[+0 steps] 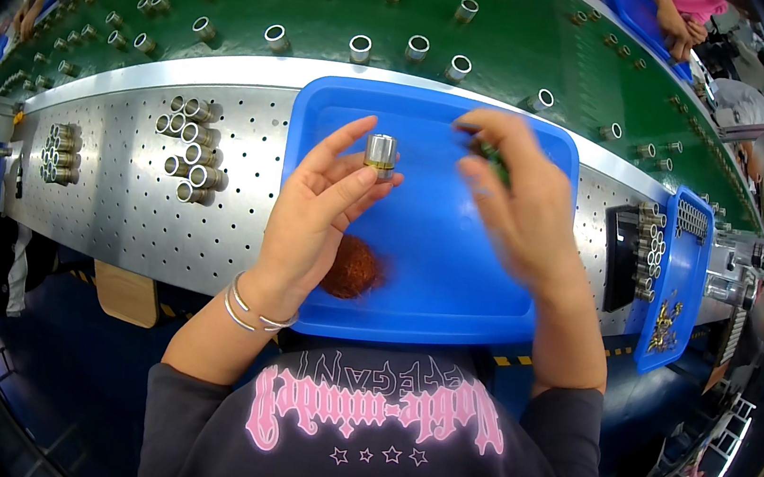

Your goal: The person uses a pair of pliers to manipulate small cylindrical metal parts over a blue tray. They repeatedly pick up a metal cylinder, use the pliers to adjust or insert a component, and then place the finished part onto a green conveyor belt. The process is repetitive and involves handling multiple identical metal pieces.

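Note:
Over the left side of a blue tray (449, 312), my left hand (327, 184) holds a short shiny metal sleeve (380, 150) upright between thumb and fingers. The sleeve has a silver upper part and a brass-toned band lower down. My right hand (526, 194) is raised over the tray's right side, blurred by motion. Its fingers curl around something small, dark and green (490, 159) that I cannot make out. Beneath my left wrist, a round reddish-brown powdery or fibrous patch (354, 269) lies in the tray.
A green conveyor belt (238, 11) with several metal sleeves runs behind. Sleeves lie grouped on the perforated metal table (119, 206) to the left. Rightward are a black box (621, 258), more sleeves, and a smaller blue tray (649, 352) with brass parts. Another person's hands (679, 32) are at far right.

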A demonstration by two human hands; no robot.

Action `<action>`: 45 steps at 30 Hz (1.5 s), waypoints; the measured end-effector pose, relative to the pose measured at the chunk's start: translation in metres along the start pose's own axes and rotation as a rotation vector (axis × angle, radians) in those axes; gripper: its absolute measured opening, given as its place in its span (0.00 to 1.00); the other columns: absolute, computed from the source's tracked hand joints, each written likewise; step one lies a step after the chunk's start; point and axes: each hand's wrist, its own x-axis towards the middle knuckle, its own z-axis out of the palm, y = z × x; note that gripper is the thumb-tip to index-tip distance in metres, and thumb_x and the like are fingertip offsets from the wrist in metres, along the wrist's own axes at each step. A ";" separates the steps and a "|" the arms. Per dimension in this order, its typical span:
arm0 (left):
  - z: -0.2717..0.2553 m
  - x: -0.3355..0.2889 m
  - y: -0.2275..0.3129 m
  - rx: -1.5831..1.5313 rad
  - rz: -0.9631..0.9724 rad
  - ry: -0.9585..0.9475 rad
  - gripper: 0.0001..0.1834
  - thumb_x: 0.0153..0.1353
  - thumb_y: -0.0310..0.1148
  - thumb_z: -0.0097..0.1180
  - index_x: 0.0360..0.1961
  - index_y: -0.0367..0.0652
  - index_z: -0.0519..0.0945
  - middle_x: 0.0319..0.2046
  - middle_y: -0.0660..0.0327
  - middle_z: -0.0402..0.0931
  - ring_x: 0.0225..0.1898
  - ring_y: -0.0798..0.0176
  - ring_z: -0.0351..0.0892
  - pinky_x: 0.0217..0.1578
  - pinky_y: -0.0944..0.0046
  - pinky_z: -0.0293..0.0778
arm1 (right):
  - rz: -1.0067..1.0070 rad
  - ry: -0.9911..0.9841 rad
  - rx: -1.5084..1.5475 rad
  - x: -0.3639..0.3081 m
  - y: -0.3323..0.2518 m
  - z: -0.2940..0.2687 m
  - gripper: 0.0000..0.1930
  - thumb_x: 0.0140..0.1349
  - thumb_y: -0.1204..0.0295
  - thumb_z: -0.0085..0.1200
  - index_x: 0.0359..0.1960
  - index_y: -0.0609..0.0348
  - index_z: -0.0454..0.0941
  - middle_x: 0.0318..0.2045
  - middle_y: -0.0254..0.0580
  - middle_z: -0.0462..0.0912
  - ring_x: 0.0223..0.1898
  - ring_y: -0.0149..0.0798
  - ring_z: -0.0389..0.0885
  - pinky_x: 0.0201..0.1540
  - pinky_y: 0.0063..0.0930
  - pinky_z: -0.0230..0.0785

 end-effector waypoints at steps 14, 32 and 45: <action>0.003 -0.003 -0.004 0.067 0.061 -0.030 0.25 0.59 0.27 0.54 0.57 0.40 0.65 0.46 0.59 0.73 0.46 0.68 0.73 0.49 0.69 0.69 | 0.055 -0.081 0.136 -0.015 0.008 0.021 0.12 0.53 0.68 0.58 0.39 0.56 0.77 0.31 0.41 0.81 0.30 0.41 0.80 0.30 0.28 0.71; 0.007 -0.006 -0.006 0.079 0.082 -0.013 0.24 0.56 0.25 0.57 0.55 0.38 0.68 0.45 0.56 0.72 0.44 0.66 0.74 0.46 0.67 0.70 | 0.039 -0.009 0.101 -0.016 0.008 0.021 0.06 0.52 0.69 0.58 0.30 0.54 0.81 0.24 0.39 0.81 0.23 0.39 0.79 0.22 0.25 0.67; 0.008 -0.005 -0.005 0.038 0.019 -0.060 0.23 0.60 0.29 0.52 0.56 0.39 0.66 0.44 0.57 0.73 0.45 0.65 0.74 0.47 0.66 0.70 | 0.203 -0.130 0.172 -0.013 0.004 0.021 0.12 0.48 0.66 0.62 0.33 0.56 0.78 0.26 0.37 0.79 0.21 0.35 0.75 0.24 0.26 0.67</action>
